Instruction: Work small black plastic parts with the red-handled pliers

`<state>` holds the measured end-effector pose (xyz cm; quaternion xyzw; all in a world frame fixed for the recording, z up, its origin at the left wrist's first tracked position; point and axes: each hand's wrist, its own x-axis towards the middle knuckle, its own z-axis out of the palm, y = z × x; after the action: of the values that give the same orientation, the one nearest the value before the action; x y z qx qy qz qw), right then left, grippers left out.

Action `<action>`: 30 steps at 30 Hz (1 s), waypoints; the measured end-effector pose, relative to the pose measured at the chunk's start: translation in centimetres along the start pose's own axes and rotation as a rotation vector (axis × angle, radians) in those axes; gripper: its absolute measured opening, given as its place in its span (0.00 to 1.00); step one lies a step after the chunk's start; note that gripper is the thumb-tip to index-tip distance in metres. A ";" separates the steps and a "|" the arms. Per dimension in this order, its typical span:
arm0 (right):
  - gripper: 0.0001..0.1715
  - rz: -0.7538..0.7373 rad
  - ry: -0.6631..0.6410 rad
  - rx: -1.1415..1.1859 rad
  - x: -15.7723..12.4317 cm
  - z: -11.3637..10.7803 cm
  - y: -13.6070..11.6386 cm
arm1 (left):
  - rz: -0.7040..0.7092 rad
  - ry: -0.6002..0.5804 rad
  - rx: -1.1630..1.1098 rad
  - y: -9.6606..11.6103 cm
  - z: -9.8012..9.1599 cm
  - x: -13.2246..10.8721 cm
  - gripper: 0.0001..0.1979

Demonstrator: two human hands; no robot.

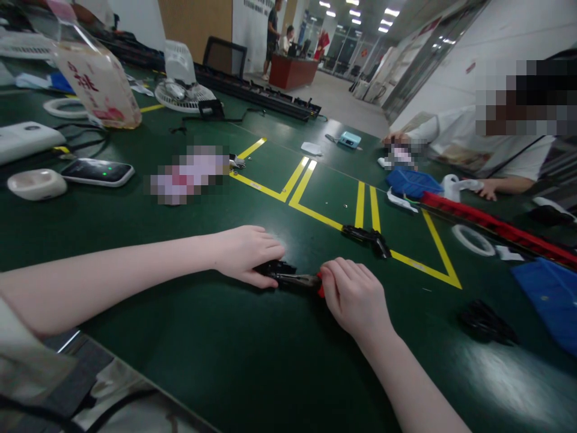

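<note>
Green matting, smooth with a dull sheen, is covering the table (189, 337) where I am working. My left hand (246, 252) is lying palm down with fingers and thumb pinching a small black part (276, 267), angular and matte, against the mat. My right hand (354, 294) is curling into a fist around the red grip of the pliers (297, 279), whose dark metal nose is pointing toward nine o'clock and meeting the black part. The two hands are sitting close together, only the tool between them.

At one o'clock from the pliers a second black piece (367, 236) is lying across the yellow tape lines (315, 211), which are marking out flat, glossy rectangles. At ten o'clock a dark phone (97, 171) is showing a green light, just beside a rounded white case (36, 183). Farther toward eleven o'clock a clear plastic container (94, 78) is bearing red printed characters, too slanted for me to read, and a white fan (183, 78) with a wire grille is lying near it.

At two o'clock a person's hand (489, 189) is resting by a blue tray (412, 180), with a long red strip (496, 225) and a white ring (473, 239) near it. At three o'clock a tangled black part (487, 322) is lying beside a blue bin (547, 294).
</note>
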<state>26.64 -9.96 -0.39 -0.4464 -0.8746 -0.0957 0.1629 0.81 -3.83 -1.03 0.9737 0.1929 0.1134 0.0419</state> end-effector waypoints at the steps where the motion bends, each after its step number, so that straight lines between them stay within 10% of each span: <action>1: 0.18 0.000 0.001 0.001 0.0 0.0 0.1 | 0.000 0.000 0.016 0.0 0.1 0.0 0.17; 30: 0.14 0.072 0.032 0.162 0.3 0.7 0.2 | 0.021 -0.049 0.028 -0.5 -0.5 -0.5 0.17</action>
<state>26.47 -9.45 -0.90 -0.4615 -0.8601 -0.0258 0.2156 0.09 -3.54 -0.68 0.9787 0.1831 0.0871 0.0316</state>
